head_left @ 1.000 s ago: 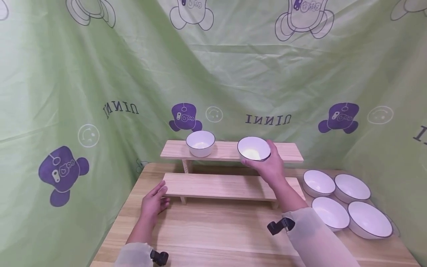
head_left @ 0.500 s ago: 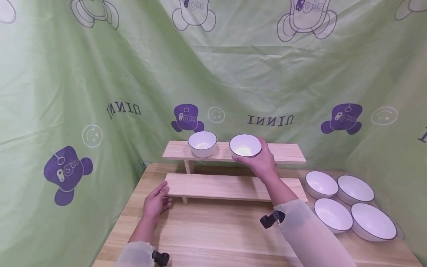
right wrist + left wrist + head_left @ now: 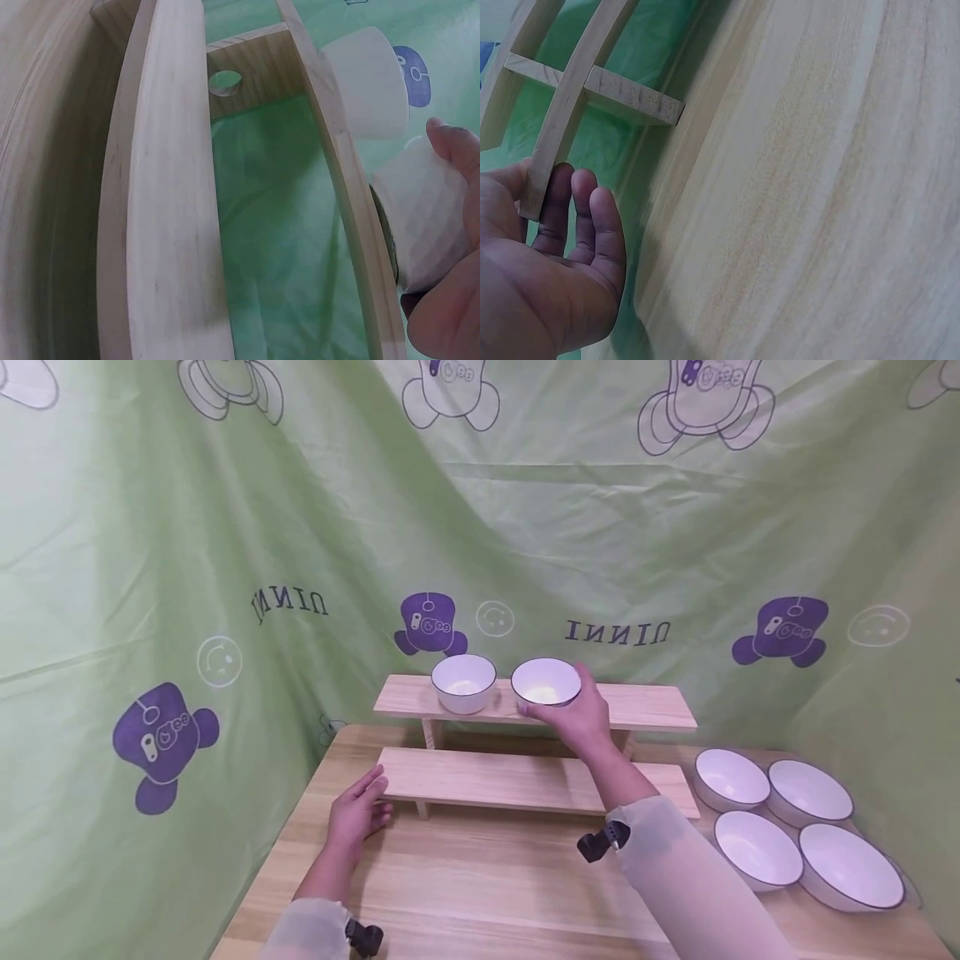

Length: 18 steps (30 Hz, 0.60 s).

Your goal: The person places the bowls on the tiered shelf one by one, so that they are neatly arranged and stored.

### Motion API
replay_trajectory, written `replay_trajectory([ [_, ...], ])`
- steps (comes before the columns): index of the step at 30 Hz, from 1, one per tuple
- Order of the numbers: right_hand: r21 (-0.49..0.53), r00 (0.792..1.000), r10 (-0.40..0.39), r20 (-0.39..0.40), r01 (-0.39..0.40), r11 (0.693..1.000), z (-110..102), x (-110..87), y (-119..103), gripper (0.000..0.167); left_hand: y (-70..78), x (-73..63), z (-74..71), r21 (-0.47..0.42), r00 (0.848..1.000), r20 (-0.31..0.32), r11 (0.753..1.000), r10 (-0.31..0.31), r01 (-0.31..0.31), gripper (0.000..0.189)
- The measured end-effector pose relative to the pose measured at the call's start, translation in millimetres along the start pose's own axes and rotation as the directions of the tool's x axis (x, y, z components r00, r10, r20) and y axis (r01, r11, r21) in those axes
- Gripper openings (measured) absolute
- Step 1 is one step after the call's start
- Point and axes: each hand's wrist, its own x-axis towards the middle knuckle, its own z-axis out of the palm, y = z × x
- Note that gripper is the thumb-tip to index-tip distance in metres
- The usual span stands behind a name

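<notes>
My right hand (image 3: 581, 714) grips a white dark-rimmed bowl (image 3: 546, 681) by its right side, at the upper board of a two-tier wooden shelf (image 3: 480, 777). In the right wrist view the base of this bowl (image 3: 424, 214) is right at the board's edge, thumb and fingers on opposite sides. A second white bowl (image 3: 463, 685) stands on the upper board just to its left. My left hand (image 3: 356, 814) holds the left end of the lower board. The left wrist view has the thumb on one face of that board (image 3: 559, 124) and curled fingers on the other.
Several larger white bowls (image 3: 757, 850) sit close together on the wooden table (image 3: 480, 893), right of the shelf. A green printed curtain (image 3: 525, 527) hangs behind and at both sides.
My right hand has carried its bowl left along the upper board, closer to the standing bowl. The left hand keeps its hold on the lower board. The head view has shifted slightly.
</notes>
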Motion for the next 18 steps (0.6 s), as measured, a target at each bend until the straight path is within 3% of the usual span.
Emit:
replay_trajectory([
  [18,0.026,1.0,0.021,-0.002,-0.021,0.999,10,13.1,0,0.133,-1.1,2.8,1.8,-0.007,1.0,0.006,1.0,0.011,-0.011,0.061],
])
